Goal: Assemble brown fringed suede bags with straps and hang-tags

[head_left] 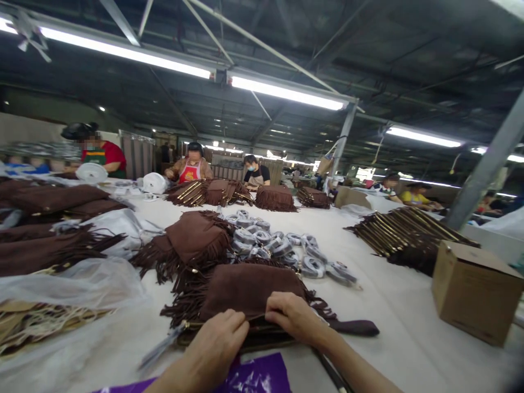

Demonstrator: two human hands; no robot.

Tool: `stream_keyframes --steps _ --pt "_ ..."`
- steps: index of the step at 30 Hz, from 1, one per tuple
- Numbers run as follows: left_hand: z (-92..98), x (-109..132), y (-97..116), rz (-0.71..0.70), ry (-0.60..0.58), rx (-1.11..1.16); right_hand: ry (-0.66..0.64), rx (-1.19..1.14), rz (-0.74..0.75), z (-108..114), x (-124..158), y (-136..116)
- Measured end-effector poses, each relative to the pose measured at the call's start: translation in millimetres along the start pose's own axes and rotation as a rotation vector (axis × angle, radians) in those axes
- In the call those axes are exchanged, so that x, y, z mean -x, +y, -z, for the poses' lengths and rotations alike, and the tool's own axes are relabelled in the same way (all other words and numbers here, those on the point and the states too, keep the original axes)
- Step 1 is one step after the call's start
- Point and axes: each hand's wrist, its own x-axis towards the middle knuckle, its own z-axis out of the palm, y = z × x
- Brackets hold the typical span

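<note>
A dark brown fringed bag (251, 286) lies in front of me, its zippered opening turned toward my body. My left hand (219, 341) grips the near edge of that opening, fingers curled over it. On the other side of the mouth, my right hand (292, 316) pinches the same edge, its fingertips partly hidden in the fold. A brown strap (356, 327) sticks out to the right of the bag. Below the left hand lies a shiny purple plastic sheet (260, 374). Grey wrapped coils (282, 245) are heaped just beyond the bag.
More brown fringed bags (192, 237) are stacked behind and left. Clear plastic (82, 284) covers tan pieces on the left. A cardboard box (477, 289) stands at right beside a row of gold-edged bags (405, 232). Several people work across the white table (393, 311).
</note>
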Motion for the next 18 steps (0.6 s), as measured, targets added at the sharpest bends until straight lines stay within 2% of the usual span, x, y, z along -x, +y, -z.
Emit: stream_keyframes --steps 3,5,7,10,11,12,14,16,18 --pt "-24.0 -2.2 -5.1 -0.074 0.199 -0.151 0.129 -0.044 -0.045 5.9 -8.1 0.1" --pt "-32.3 -2.3 -6.4 -0.099 0.253 -0.186 0.254 -0.067 -0.069 11.2 -14.0 -0.2" --pt "-30.0 -2.8 -3.9 -0.034 0.169 -0.127 0.370 -0.083 -0.075 18.6 -19.3 -0.4" --pt "-11.9 -5.5 1.9 0.143 -0.051 0.050 0.521 -0.088 -0.064 27.1 -24.6 -2.3" --pt "-4.7 -7.0 2.0 0.180 -0.092 0.108 0.551 -0.058 -0.052 27.1 -25.4 -3.2" --pt "1.9 -8.9 0.4 0.199 -0.103 0.168 0.557 -0.009 -0.032 25.1 -25.7 -4.0" --pt "11.0 -13.5 -7.6 0.226 -0.042 0.301 0.505 0.108 0.017 15.4 -24.5 -3.9" --pt "14.2 -18.2 -18.4 0.258 0.056 0.450 0.421 0.194 0.046 1.5 -20.8 -0.9" --pt "14.1 -20.3 -26.2 0.274 0.102 0.570 0.387 0.215 0.045 -11.1 -14.1 2.6"
